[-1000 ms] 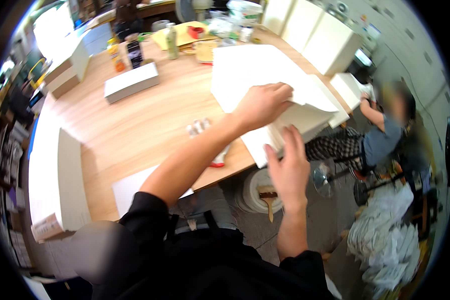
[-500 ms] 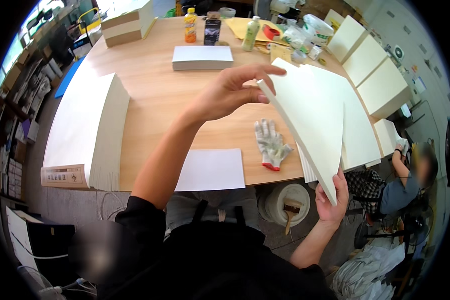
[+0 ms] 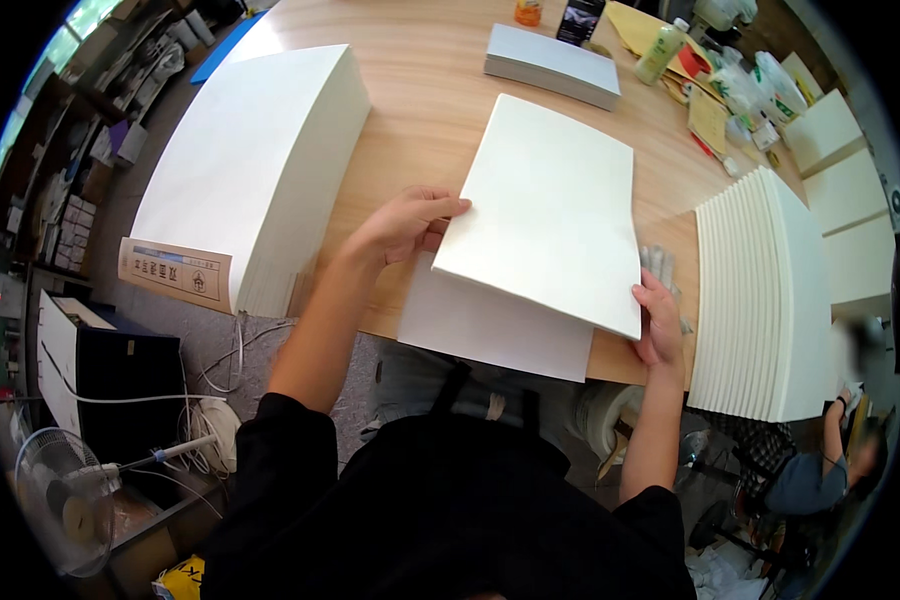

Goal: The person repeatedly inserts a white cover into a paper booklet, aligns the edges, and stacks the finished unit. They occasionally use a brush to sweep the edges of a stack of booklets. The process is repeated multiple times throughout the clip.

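Observation:
My left hand (image 3: pixel 410 225) and my right hand (image 3: pixel 660 320) hold a thin sheaf of white paper (image 3: pixel 550 210) by its left edge and lower right corner. It is slightly bent and tilted. Under it a white sheet (image 3: pixel 490 325) lies at the table's front edge, partly covered. A grey work glove (image 3: pixel 660 262) shows behind my right hand, mostly hidden by the sheaf. To the right stands a row of similar white sheaves (image 3: pixel 750 300), overlapping in steps.
A tall white paper stack (image 3: pixel 250 140) with a brown label stands at left. Farther back are a low stack (image 3: pixel 555 65), a green bottle (image 3: pixel 662 50) and red tape (image 3: pixel 694 63). A bucket (image 3: pixel 602 415) sits below the front edge. Another person (image 3: pixel 810 475) is at lower right.
Both hands have brought the sheaf left, from beside the right-hand row to above the sheet in front of me. It now lies flatter. The view has turned left.

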Available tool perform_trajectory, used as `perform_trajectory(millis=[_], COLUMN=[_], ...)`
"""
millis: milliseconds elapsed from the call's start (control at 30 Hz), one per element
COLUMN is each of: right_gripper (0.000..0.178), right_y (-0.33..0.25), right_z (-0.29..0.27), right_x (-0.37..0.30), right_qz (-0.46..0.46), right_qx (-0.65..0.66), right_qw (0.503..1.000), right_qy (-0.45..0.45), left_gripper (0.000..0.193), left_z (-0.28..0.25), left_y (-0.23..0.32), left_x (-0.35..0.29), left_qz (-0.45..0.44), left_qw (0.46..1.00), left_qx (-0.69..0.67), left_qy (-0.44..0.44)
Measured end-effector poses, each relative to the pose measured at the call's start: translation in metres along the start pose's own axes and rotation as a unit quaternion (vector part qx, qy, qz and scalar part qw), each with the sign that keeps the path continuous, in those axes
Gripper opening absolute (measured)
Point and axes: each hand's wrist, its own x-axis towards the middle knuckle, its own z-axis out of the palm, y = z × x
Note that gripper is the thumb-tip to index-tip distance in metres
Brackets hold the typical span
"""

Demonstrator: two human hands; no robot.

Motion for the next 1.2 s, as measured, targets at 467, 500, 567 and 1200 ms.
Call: perform_trajectory(millis=[467, 500, 567, 1200], right_gripper=[0.043, 0.044, 0.045, 0.026], right_y=[0.034, 0.035, 0.034, 0.033], right_z=[0.023, 0.023, 0.023, 0.014], right_x=[0.003, 0.003, 0.003, -0.01], right_qz=[-0.003, -0.003, -0.006, -0.032], right_qx=[-0.181, -0.183, -0.186, -0.33], right_qw=[0.967, 0.968, 0.969, 0.931], right_qy=[0.178, 0.173, 0.162, 0.152], left_gripper=[0.024, 0.025, 0.025, 0.042], left_z=[-0.027, -0.027, -0.027, 0.006], left_y=[-0.015, -0.014, -0.014, -0.098], left_x=[0.002, -0.001, -0.001, -0.098], left_qz=[0.103, 0.095, 0.092, 0.275], left_qw=[0.931, 0.935, 0.938, 0.786], left_qx=[0.321, 0.311, 0.304, 0.494], left_qy=[0.141, 0.141, 0.137, 0.25])
